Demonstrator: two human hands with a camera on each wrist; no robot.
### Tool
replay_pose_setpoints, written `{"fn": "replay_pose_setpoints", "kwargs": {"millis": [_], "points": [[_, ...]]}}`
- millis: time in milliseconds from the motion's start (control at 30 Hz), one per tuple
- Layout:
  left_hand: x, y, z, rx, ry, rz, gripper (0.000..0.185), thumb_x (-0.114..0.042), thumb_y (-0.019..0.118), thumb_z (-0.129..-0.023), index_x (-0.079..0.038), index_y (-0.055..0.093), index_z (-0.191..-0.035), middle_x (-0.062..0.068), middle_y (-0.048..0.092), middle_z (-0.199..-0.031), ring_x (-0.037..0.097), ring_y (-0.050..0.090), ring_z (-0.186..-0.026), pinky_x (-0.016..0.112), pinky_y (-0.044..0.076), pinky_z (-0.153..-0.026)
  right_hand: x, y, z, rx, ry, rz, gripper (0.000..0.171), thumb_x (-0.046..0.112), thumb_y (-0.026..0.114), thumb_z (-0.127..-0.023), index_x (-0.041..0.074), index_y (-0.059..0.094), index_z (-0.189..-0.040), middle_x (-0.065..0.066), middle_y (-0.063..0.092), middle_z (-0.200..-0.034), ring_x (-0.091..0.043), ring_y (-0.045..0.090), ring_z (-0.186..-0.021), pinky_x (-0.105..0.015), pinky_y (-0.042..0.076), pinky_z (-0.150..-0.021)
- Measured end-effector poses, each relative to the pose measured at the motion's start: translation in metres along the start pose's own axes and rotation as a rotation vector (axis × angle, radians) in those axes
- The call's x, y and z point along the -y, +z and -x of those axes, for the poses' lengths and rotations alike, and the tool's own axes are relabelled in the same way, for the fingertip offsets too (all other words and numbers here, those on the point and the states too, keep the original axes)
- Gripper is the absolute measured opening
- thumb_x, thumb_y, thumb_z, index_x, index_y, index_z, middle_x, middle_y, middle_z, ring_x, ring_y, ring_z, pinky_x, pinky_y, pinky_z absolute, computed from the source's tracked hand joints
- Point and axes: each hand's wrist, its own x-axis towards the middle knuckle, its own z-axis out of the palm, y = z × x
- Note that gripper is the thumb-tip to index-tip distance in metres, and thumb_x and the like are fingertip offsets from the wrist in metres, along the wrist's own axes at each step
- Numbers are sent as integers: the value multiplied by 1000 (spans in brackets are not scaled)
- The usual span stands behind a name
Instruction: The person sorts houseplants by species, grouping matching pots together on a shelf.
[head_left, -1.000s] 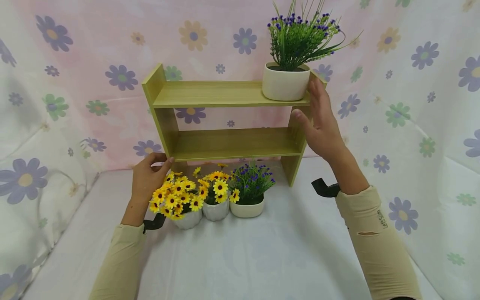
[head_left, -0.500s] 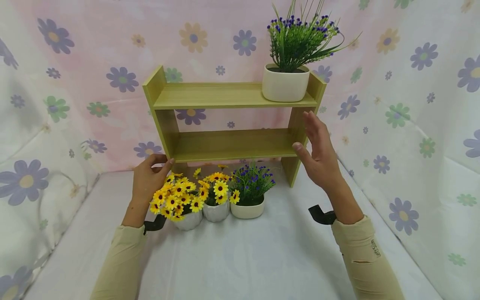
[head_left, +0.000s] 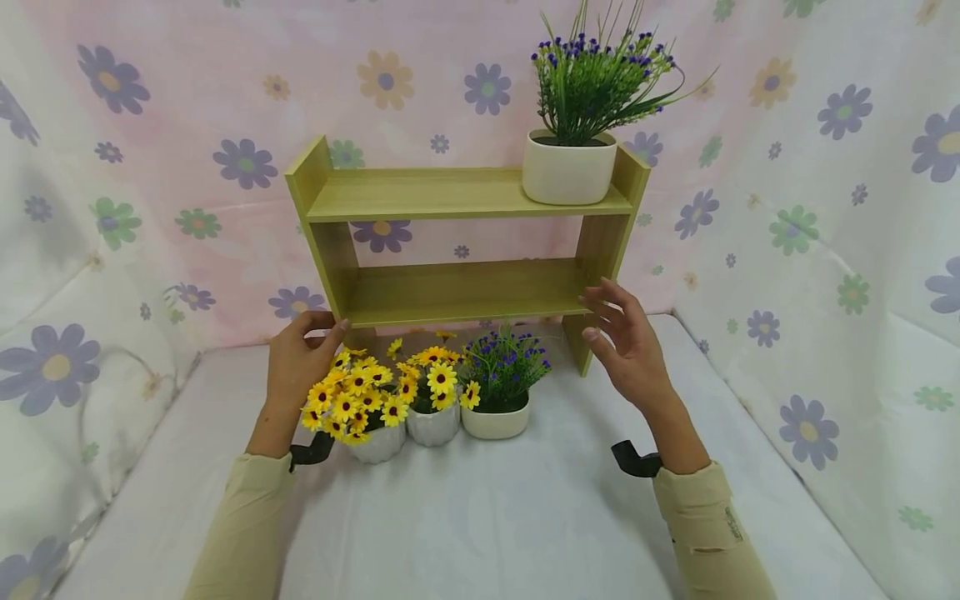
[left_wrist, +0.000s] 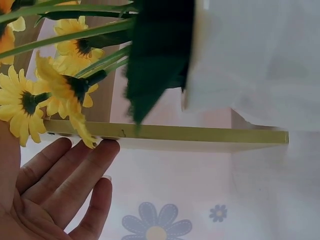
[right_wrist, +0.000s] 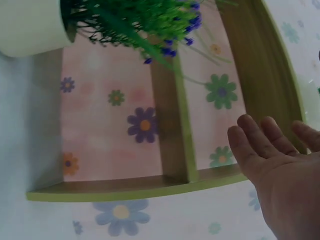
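In the head view a wooden two-tier shelf (head_left: 465, 196) stands at the back. My left hand (head_left: 300, 354) holds its left side panel low down; in the left wrist view the fingertips (left_wrist: 107, 150) lie against the panel's outer face. My right hand (head_left: 628, 350) hovers before the lower right of the shelf, fingers loosely bent, holding nothing. A white pot (head_left: 568, 171) with tall purple flowers sits at the right end of the top board. Below, on the cloth, are two pots of yellow flowers (head_left: 352, 396) (head_left: 435, 379) and a low cream pot (head_left: 495, 423) with purple flowers.
The middle board (head_left: 465, 290) of the shelf runs just above the three lower plants. White cloth (head_left: 480, 517) covers the table, and a flower-print curtain (head_left: 420, 83) hangs behind and at both sides. A black wrist mount (head_left: 636, 460) sticks out from my right wrist.
My right hand has left the white pot on the top board and come down along the shelf's right side. My left hand has stayed on the left panel.
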Motion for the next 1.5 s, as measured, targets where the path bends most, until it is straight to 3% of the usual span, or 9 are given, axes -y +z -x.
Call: {"fn": "replay_pose_setpoints", "kwargs": {"millis": [267,433,600,733,833,967,1167,1400,1500], "points": [[0,-1,1,-6,-10,9,48,-42,66,-105,0,69,-127,20,72,-129,42,76,-105,52,65,-84,-23,1,6,65,110,51,62,-9,66,-98,-5,40,-155,-25,54,-146,-46,54,-138,-33,48,-117],[0,-2,1,-11,1,5,48,-42,66,-105,0,69,-127,19,72,-128,41,77,-105,50,65,-84,-35,3,11,152,128,58,64,-9,70,-96,-6,41,-153,-23,55,-147,-38,57,-136,-31,50,-114],[0,-3,1,-8,9,6,47,-41,67,-105,-1,70,-127,20,72,-128,42,77,-104,46,66,-82,-46,3,17,273,170,63,74,-6,75,-94,1,38,-158,-21,54,-150,-37,56,-137,-48,49,-116],[-1,-3,2,0,12,16,46,-41,68,-105,-1,70,-127,20,72,-128,42,77,-104,30,65,-78,-54,6,23,376,281,98,82,5,81,-93,7,33,-160,-22,54,-151,-40,56,-139,-59,44,-117],[-2,-3,3,6,8,26,47,-41,68,-105,0,69,-128,21,72,-129,43,76,-105,36,66,-80,-60,11,27,413,370,125,86,13,86,-91,6,32,-159,-20,52,-152,-42,54,-141,-60,42,-119],[-2,-2,1,5,2,23,49,-41,66,-106,1,68,-129,22,71,-130,45,75,-105,60,63,-86,-69,21,31,447,448,170,96,23,89,-89,8,29,-163,-19,43,-159,-43,51,-143,-60,41,-120],[1,0,-1,-4,-1,17,50,-43,65,-106,1,68,-130,22,71,-130,44,76,-105,60,63,-86,-78,36,35,508,462,169,114,29,93,-85,13,18,-170,-16,34,-168,-42,53,-142,-60,43,-118],[0,1,0,4,-2,29,52,-44,65,-106,2,67,-131,22,70,-130,45,75,-108,58,63,-88,-82,52,41,564,447,202,87,30,93,-84,5,47,-153,-13,62,-145,-34,60,-135,-54,48,-115],[0,1,1,7,-4,28,52,-44,65,-106,1,67,-131,22,71,-130,44,75,-108,58,63,-88,-84,59,44,557,438,216,86,29,94,-83,2,49,-151,-12,64,-141,-31,62,-132,-51,51,-113]]}}
